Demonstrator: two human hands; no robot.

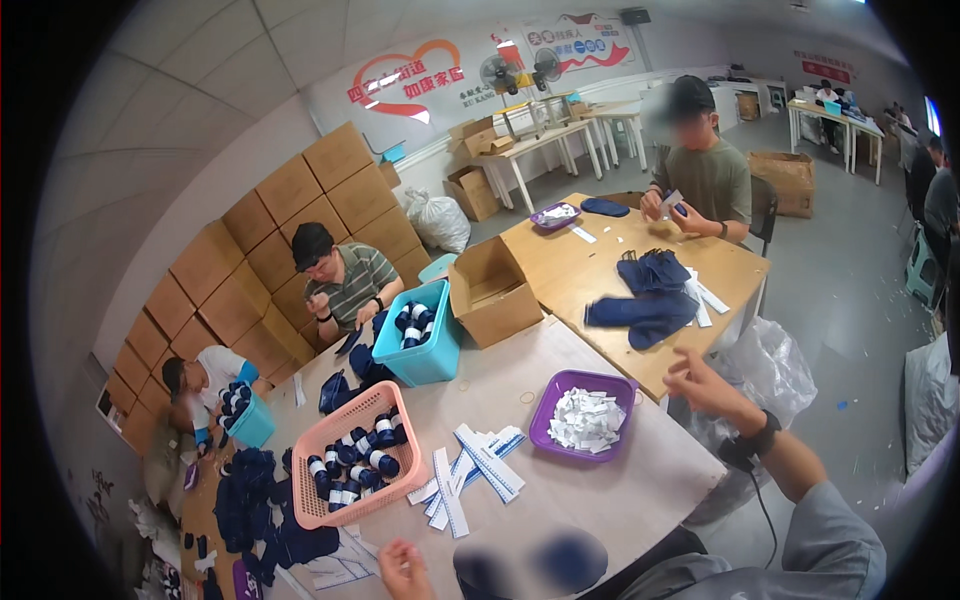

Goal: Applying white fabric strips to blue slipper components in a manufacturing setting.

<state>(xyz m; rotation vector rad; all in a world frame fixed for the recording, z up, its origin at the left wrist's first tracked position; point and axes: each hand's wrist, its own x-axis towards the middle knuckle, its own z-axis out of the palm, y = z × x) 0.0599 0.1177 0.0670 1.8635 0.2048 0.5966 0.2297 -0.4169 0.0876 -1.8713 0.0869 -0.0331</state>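
Observation:
My right hand (708, 388) is raised over the right edge of the table, its fingers loosely bent and apart, with nothing visible in it. Around that wrist is a dark band (752, 440) with a cable. Low in view, my left hand (403, 572) is cut off by the lower edge; its fingers look loosely curled and hold nothing I can see. Beside it lie white paper strips with blue markings (470, 475) and a blurred dark blue thing (530, 565). A pink basket (310, 478) holds rolled navy bundles with white bands. A purple tray (541, 432) contains small white labels.
A turquoise bin (420, 368) of navy rolls and an open cardboard box (500, 325) stand at the table's far side. Navy fabric pieces (250, 500) pile up at left. Three people work around the tables. A clear plastic bag (765, 375) hangs at right.

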